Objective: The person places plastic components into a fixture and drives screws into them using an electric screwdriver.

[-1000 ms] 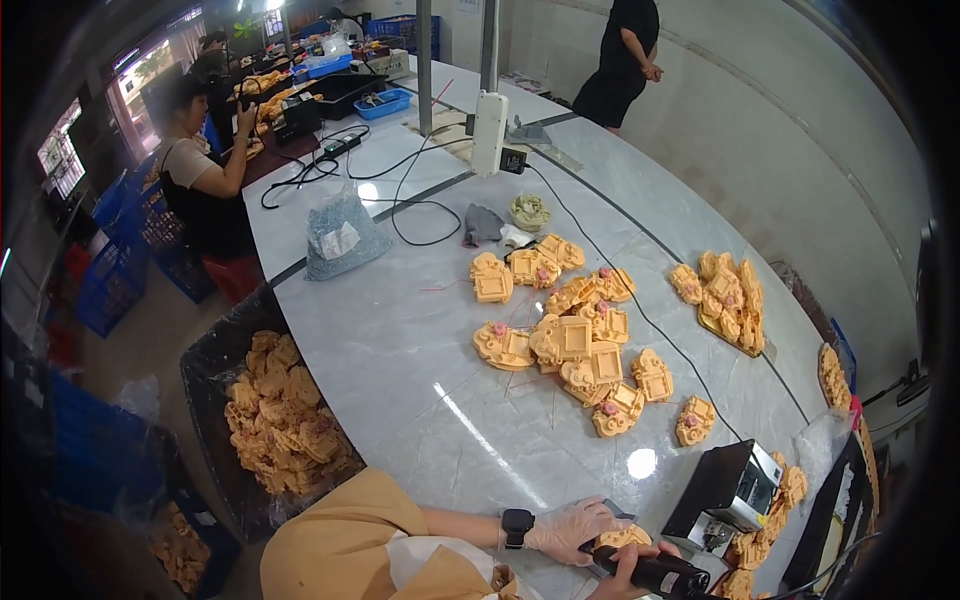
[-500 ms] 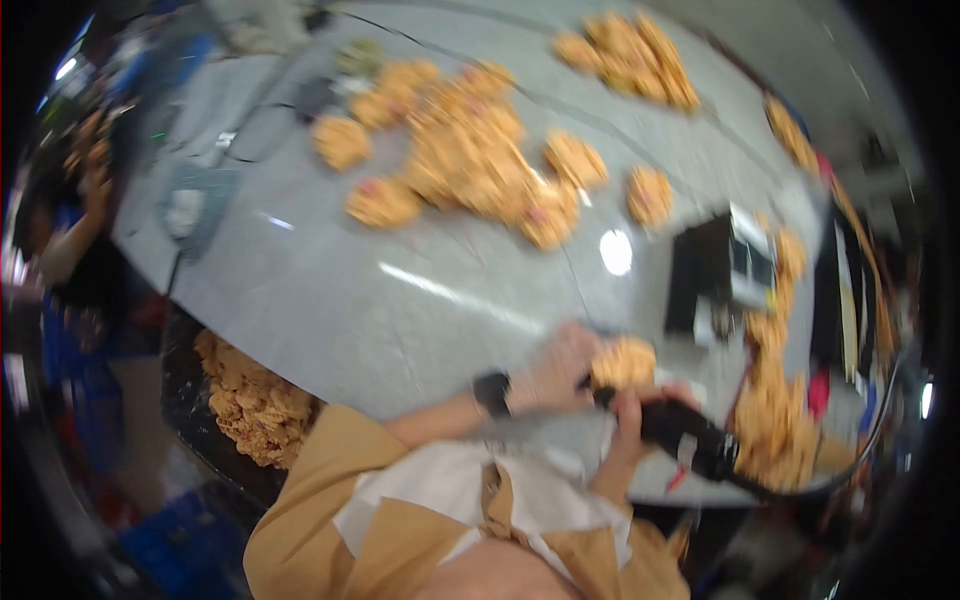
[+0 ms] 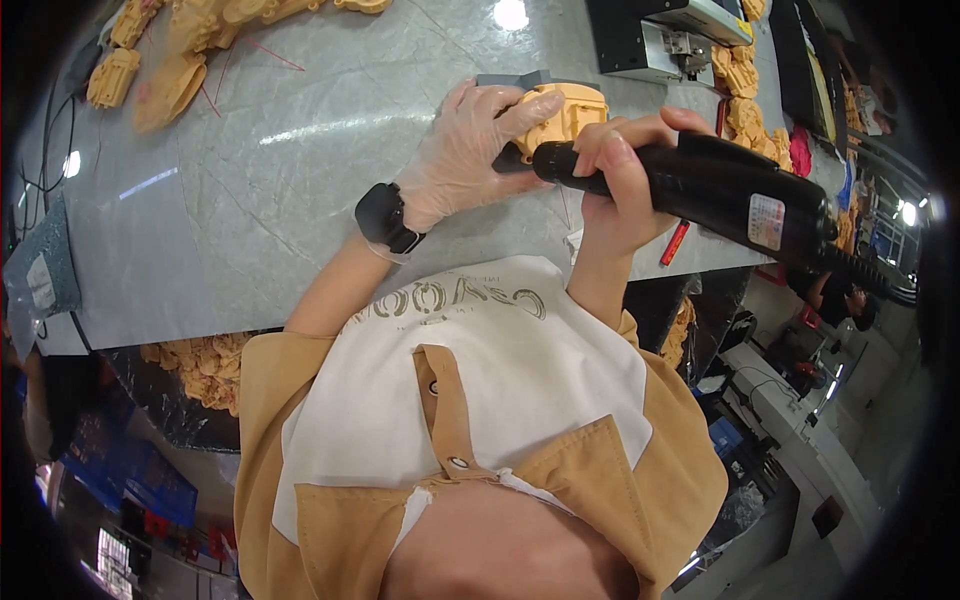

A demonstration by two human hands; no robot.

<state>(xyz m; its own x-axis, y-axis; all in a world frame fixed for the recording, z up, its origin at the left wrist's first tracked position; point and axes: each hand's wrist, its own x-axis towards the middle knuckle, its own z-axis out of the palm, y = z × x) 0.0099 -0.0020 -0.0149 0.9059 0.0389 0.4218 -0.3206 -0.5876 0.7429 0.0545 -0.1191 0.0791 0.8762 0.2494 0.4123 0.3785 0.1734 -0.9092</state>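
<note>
So here's where we're at: the orange part (image 3: pixel 567 115) is up in the upper middle of the frame, just above our white shirt front, and both hands are on the job. Our left hand (image 3: pixel 465 150), in a clear glove, has its fingers closed over the part's left side, with a dark grey piece (image 3: pixel 512 80) showing just behind it. Our right hand (image 3: pixel 625 180) is wrapped snugly around a fat black handheld tool (image 3: pixel 730 190), its nose aimed left at the part's lower edge. We can't tell if the nose actually touches, since fingers cover that bit.

We'd call this the bring-the-tool-to-the-part step. In our view the next move calls for the left hand staying firm while the right fine-tunes the tool's angle, because a slip there could skate across the plastic.

More orange pieces (image 3: pixel 113 78) sit upper left on the grey tabletop (image 3: pixel 330 180), and a red stick-like thing (image 3: pixel 675 243) lies right of centre.
</note>
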